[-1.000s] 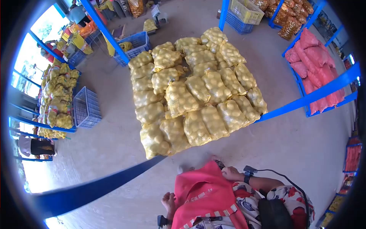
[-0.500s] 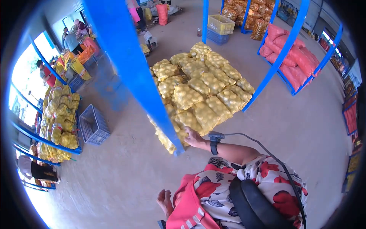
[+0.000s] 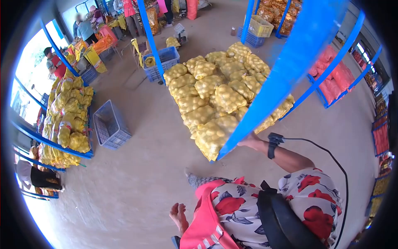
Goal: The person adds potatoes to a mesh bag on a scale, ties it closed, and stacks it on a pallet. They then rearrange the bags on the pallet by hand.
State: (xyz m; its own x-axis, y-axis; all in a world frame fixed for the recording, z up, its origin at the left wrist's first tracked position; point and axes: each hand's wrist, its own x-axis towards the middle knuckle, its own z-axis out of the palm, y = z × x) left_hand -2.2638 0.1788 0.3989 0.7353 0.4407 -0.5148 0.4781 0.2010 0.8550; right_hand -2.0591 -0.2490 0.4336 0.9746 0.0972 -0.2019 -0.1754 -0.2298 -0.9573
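A stack of yellow mesh sacks [image 3: 229,98] full of round, pale produce sits inside a blue metal frame. My right hand [image 3: 247,141] is beside the slanting blue post [image 3: 265,97] at the stack's near corner. The post covers its fingers, so their grip does not show. A black band with a cabled device [image 3: 273,143] is around my right wrist. My left hand [image 3: 178,214] hangs low by the pink garment [image 3: 203,216], its fingers loosely curled and apart, with nothing in it.
A blue plastic crate [image 3: 112,126] stands on the floor to the left, near another rack of yellow sacks [image 3: 68,120]. Behind the stack is a second blue crate [image 3: 166,60]. Pink sacks [image 3: 331,79] fill a rack at right. Several people work at the back left.
My view has moved forward and turned left, so the stack and left crate appear further right. The near post now crosses the stack's right side and hides my right hand's fingers.
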